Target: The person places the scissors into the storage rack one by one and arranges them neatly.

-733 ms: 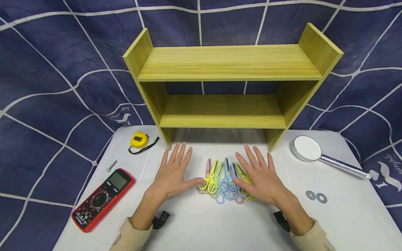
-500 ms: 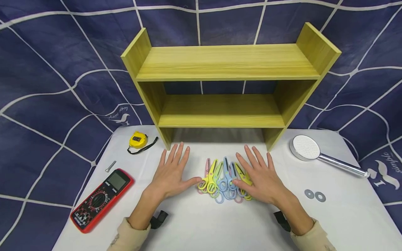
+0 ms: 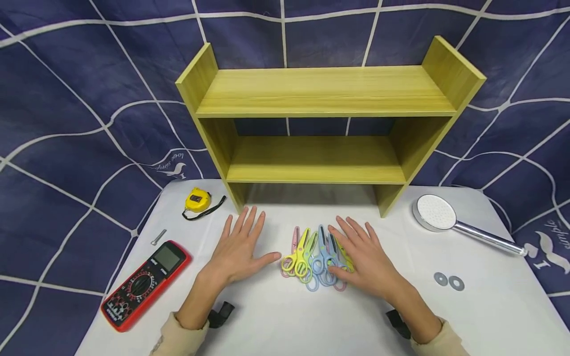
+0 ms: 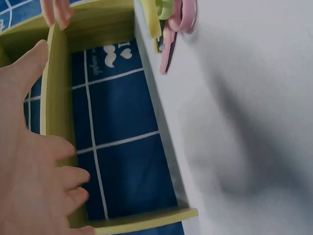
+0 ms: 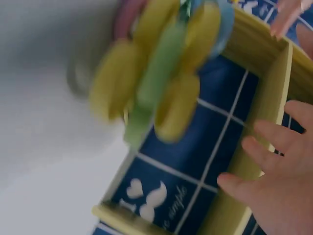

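A cluster of small scissors (image 3: 301, 252) in pink, yellow, green and blue lies on the white table, blades pointing toward the shelf. My left hand (image 3: 236, 252), fingers spread and straight, is just left of the cluster, its thumb pointing at the yellow handles. On the other side my right hand (image 3: 365, 257) overlaps the rightmost scissors in the head view, fingers extended and thumb near the blue handles. Neither hand grips anything. In the right wrist view, blurred yellow and green scissors handles (image 5: 161, 63) fill the upper middle, apart from the right hand's fingers.
A wooden two-tier shelf (image 3: 320, 175) stands behind the scissors. To the left are a yellow tape measure (image 3: 198, 200), a bolt (image 3: 158, 237) and a red multimeter (image 3: 146, 287). A shower head (image 3: 435, 213) and two grey washers (image 3: 456, 283) lie at right.
My right hand has shifted slightly left and toward me, covering more of the rightmost scissors. My left hand has drawn a little left, its thumb now farther from the yellow handles.
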